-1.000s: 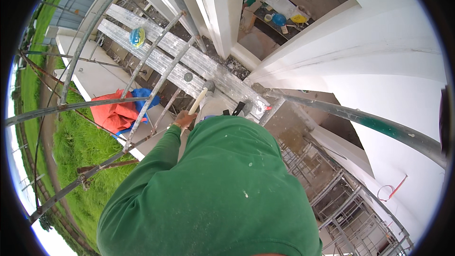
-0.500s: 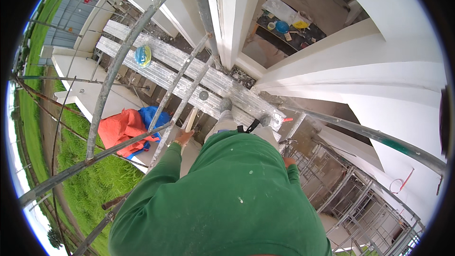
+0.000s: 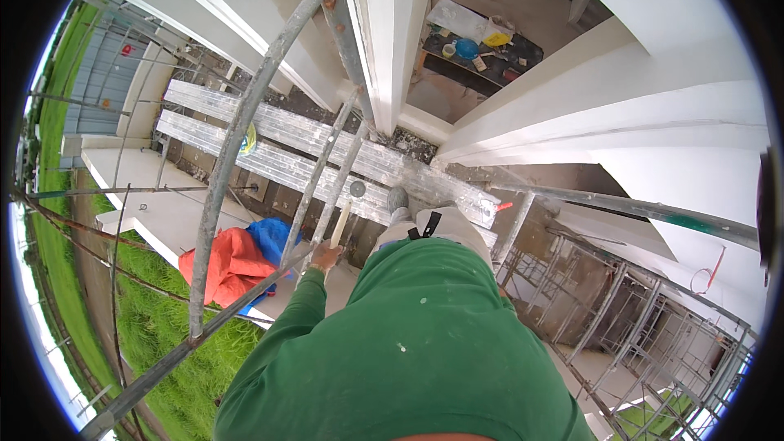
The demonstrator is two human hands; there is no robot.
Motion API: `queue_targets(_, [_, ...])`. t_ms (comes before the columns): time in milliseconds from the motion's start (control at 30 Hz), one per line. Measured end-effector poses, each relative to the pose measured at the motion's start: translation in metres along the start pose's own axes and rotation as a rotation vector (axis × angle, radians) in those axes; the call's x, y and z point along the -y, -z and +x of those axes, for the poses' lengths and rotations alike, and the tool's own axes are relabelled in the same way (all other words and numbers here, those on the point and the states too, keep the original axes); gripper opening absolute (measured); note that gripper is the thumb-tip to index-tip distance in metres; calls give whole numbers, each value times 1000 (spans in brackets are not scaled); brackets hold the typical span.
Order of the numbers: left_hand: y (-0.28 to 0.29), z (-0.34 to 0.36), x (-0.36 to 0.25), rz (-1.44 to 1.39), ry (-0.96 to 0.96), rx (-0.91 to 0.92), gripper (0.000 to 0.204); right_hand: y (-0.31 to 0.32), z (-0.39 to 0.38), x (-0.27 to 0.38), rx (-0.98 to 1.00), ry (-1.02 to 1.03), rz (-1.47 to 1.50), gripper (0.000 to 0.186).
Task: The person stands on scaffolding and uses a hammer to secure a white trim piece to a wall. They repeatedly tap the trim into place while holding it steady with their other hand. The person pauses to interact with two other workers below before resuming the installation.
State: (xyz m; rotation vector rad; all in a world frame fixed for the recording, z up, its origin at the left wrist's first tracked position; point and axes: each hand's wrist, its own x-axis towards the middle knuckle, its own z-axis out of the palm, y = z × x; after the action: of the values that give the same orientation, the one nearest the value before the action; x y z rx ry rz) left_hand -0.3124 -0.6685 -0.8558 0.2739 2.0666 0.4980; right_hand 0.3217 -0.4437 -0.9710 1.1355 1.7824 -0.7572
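Note:
My left hand (image 3: 327, 256) is closed around a long, pale, flat stick (image 3: 340, 225) beside the scaffold pipes. The stick points up and away from me, over the gap next to the metal planks (image 3: 302, 170). Its lower part is hidden by my fingers. On the near plank, close to the stick's far end, sits a small round grey object (image 3: 358, 189). My right hand is hidden behind my green shirt; only a bit of the right sleeve shows. My shoes are at the right part of the planks.
Scaffold pipes (image 3: 245, 126) cross in front and to the left. Red sheeting (image 3: 230, 265) and blue sheeting (image 3: 273, 237) lie at left. A blue-and-yellow object (image 3: 249, 140) sits partly behind a pipe. White columns (image 3: 398, 49) rise ahead; more scaffolding (image 3: 608, 314) stands lower right.
The view has shifted, and the scaffold and planks sit differently in it. My left hand still grips the stick. My right hand, partly visible earlier at my right side, has gone out of sight.

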Motion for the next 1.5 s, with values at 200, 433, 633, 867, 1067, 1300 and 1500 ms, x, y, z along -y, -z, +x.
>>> queue_targets(200, [-27,3,-32,-90,270,215,41,37,-51,30,95,-134,305,52])
queue_targets(433, [-12,12,-44,-124,-309,473,33,100,-110,30,149,-524,1418,14])
queue_targets(633, [-39,-2,-201,39,-101,394,40,26,-57,-44,226,-451,1615,17])
queue_targets(867, [-110,-54,-401,386,-935,-97,41,87,-89,-71,-207,-409,1372,23])
queue_targets(1067, [-125,-199,-562,-64,-1072,161,48,202,-192,-110,-480,-22,1347,22])
queue_targets(1300, [-78,-320,-731,114,-1435,-12,50,336,-318,-102,-808,420,1285,22])
queue_targets(1500, [-80,-390,-826,170,-1719,-380,54,366,-334,-64,-801,497,1510,20])
